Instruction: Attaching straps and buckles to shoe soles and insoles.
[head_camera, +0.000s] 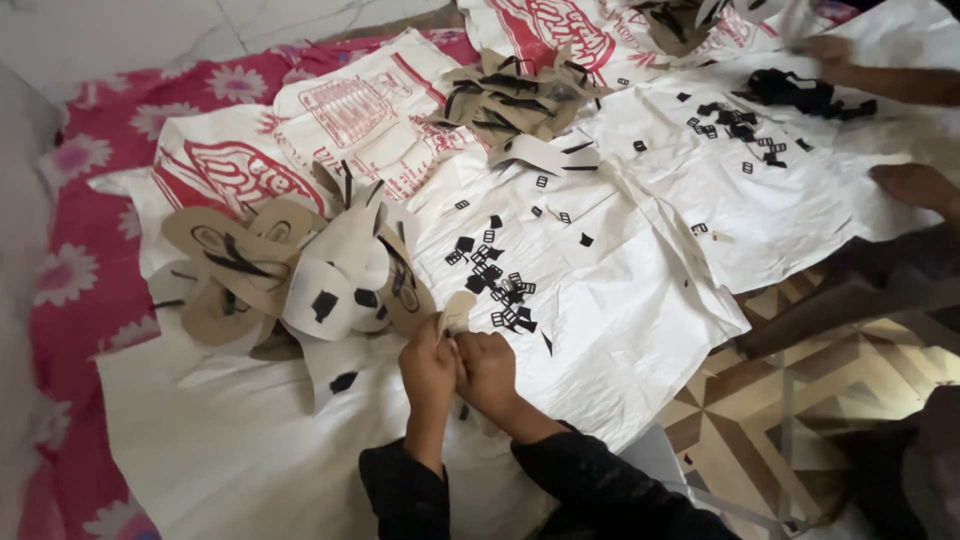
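Left hand (428, 368) and right hand (486, 366) both pinch tan sole piece (458, 308) | black buckles (500, 290) just beyond

White woven sacks (620, 300) with red print lie spread flat

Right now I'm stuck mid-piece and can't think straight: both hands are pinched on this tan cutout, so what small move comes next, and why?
Probably free the right hand and reach for one buckle from the black buckle pile. Both hands, the left hand too, pinch the tan cutout, which shows no black piece yet, while the finished cutouts beside it do.
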